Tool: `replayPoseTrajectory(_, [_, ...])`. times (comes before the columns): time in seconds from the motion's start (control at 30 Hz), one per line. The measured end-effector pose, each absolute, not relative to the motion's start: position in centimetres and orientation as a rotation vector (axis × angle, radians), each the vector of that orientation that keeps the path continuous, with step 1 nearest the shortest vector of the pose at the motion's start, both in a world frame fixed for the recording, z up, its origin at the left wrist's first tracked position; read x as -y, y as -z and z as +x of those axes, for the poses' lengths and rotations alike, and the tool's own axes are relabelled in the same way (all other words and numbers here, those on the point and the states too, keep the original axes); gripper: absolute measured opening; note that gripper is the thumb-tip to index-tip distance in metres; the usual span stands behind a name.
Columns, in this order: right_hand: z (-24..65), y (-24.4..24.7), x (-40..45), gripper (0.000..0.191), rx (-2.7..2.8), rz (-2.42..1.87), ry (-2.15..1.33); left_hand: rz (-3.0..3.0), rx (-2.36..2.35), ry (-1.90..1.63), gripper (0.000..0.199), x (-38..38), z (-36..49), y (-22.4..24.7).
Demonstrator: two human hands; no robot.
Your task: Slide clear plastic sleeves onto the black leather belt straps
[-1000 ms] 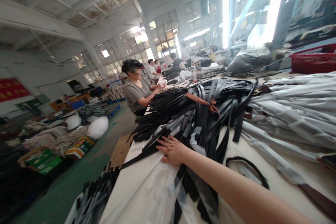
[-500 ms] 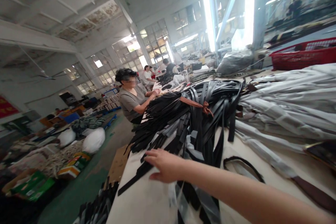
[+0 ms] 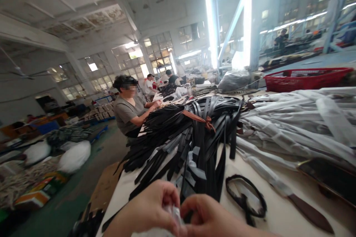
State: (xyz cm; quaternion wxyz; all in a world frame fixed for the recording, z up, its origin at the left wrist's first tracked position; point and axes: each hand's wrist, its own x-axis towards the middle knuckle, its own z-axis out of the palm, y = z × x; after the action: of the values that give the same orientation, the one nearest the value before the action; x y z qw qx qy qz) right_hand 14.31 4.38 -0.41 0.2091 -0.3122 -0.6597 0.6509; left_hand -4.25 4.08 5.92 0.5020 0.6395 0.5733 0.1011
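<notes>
My left hand and my right hand meet low in the view, above the near edge of the table. Pinched between the left fingers is a crumpled piece of clear plastic film. The curled right fingers and thumb grip the film from the other side. Just beyond my hands lies a large pile of black straps, partly bound by a brown tie. Grey strips lie among the straps. To the right of my hands rests a black loop of band.
White-wrapped straps heap up on the right, one ending in a brown tip. Behind them stands a red basket. A dark flat object lies at right. Across the table a co-worker handles straps. Sacks lie on the left floor.
My right hand, earlier stretched open over the black straps, has drawn back and closed on the film. My left hand has come into view. The camera view has shifted to the right.
</notes>
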Motion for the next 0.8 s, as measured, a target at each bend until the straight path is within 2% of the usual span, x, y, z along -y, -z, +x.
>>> replayPoseTrajectory(0.07, [14.6,0.4,-5.2,0.073,1.623,-0.866,-1.994,1.461,-1.280,-0.398,0.048,-5.1,-3.5,-5.6])
replayPoseTrajectory(0.1, [14.5,0.3,-5.5,0.074,1.541,-0.815,-2.093,1.416,-1.246,-0.478,0.051,-5.4,-3.3,-5.4])
replayPoseTrajectory(0.2, [13.9,0.2,-6.0,0.057,1.380,-0.736,-2.287,1.266,-1.182,-0.736,0.059,-5.5,-3.5,-3.9])
replayPoseTrajectory(0.27, [13.4,0.2,-6.2,0.052,1.351,-0.778,-2.316,1.147,-1.127,-0.878,0.062,-5.5,-3.9,-2.6])
replayPoseTrajectory(0.47, [13.7,0.8,-7.3,0.037,1.322,-0.924,-2.016,0.675,-0.984,-1.229,0.044,-5.9,-5.4,-1.6])
replayPoseTrajectory(0.67, [14.1,2.2,-7.4,0.028,1.143,-0.812,-2.233,0.858,-0.970,-1.266,0.065,-6.0,-5.1,-1.6])
replayPoseTrajectory(0.73, [13.8,2.5,-6.9,0.026,1.154,-0.833,-2.282,0.853,-1.005,-1.225,0.062,-5.6,-4.2,-1.2])
replayPoseTrajectory(0.8, [13.5,2.6,-6.3,0.023,1.185,-0.832,-2.296,0.822,-1.046,-1.223,0.049,-5.2,-3.3,-0.9])
